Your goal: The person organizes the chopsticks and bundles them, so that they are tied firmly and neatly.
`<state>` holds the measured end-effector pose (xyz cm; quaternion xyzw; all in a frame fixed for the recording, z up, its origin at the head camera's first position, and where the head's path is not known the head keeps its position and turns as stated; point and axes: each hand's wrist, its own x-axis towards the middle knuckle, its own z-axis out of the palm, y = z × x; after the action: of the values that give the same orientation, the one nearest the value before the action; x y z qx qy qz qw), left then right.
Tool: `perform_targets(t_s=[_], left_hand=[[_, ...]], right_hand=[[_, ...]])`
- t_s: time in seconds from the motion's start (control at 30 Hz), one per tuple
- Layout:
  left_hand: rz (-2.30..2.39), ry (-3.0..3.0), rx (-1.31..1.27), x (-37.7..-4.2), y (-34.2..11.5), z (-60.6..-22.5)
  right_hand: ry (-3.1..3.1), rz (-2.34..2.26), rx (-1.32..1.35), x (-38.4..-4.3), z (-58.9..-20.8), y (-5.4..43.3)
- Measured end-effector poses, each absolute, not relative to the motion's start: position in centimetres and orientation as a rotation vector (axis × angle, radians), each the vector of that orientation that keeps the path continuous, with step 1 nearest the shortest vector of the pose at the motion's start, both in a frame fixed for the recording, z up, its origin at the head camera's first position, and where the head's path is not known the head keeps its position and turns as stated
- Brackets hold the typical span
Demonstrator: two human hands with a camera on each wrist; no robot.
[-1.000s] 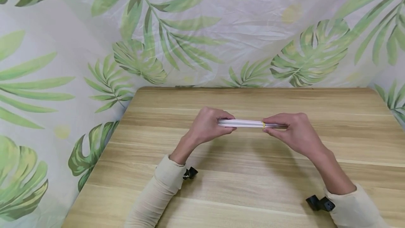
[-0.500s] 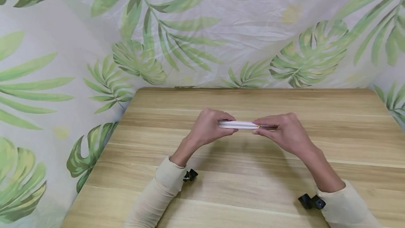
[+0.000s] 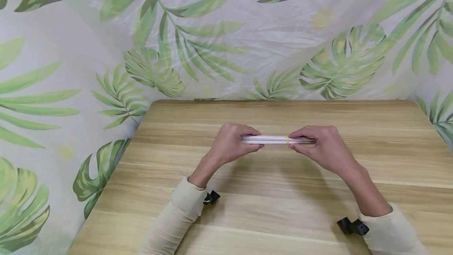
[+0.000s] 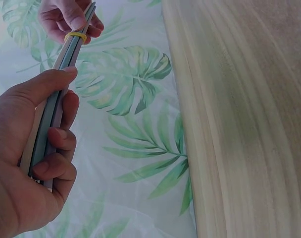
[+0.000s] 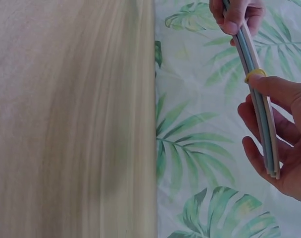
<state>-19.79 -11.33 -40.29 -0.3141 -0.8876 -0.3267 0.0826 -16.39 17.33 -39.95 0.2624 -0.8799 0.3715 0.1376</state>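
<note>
A bundle of slim pastel chopsticks (image 3: 270,139), in grey-green, pinkish and beige tones, is held level above the wooden table. A yellow rubber band (image 3: 287,139) goes round it. My left hand (image 3: 231,143) grips one end, thumb on one side and curled fingers on the other, as the left wrist view shows. My right hand (image 3: 325,145) pinches the bundle right at the band. In the right wrist view its thumb lies against the band (image 5: 255,75), while other fingers curve loosely behind the sticks. The palms partly hide both ends in the head view.
The wooden table (image 3: 247,215) spreads beneath both hands. Behind it and to the left hangs a pale cloth with green leaf prints (image 3: 212,42). Black camera mounts (image 3: 352,226) sit at both wrists, by the light sleeves.
The yellow band sits slightly closer to the left hand than a second ago. My right hand went left, then back right a little. The left hand keeps its grip, almost still.
</note>
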Motion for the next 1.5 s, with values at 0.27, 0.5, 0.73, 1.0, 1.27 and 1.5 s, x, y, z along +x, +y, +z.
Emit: perform_targets(t_s=[0.27,0.5,0.73,1.0,1.27,1.5], left_hand=[[-0.996,-2.644,-0.935,-19.7,-11.3,-40.2],[-1.006,-2.627,-0.976,-19.5,-11.0,-40.3],[-0.950,-2.628,-0.984,-19.5,-10.8,-40.4],[-0.960,-2.650,-0.956,-19.6,-10.9,-40.1],[-0.974,-2.642,-0.954,-19.6,-11.0,-40.2],[-0.978,-2.634,-0.957,-19.5,-10.9,-40.2]], right_hand=[[-2.469,1.079,0.785,-16.3,-40.6,16.6],[-2.446,1.124,0.853,-16.3,-40.8,15.6],[-2.514,1.115,0.859,-16.4,-40.5,15.2],[-2.595,1.088,0.806,-16.5,-39.8,16.7],[-2.527,1.056,0.834,-16.5,-40.2,16.6],[-2.480,1.076,0.837,-16.6,-40.7,15.9]])
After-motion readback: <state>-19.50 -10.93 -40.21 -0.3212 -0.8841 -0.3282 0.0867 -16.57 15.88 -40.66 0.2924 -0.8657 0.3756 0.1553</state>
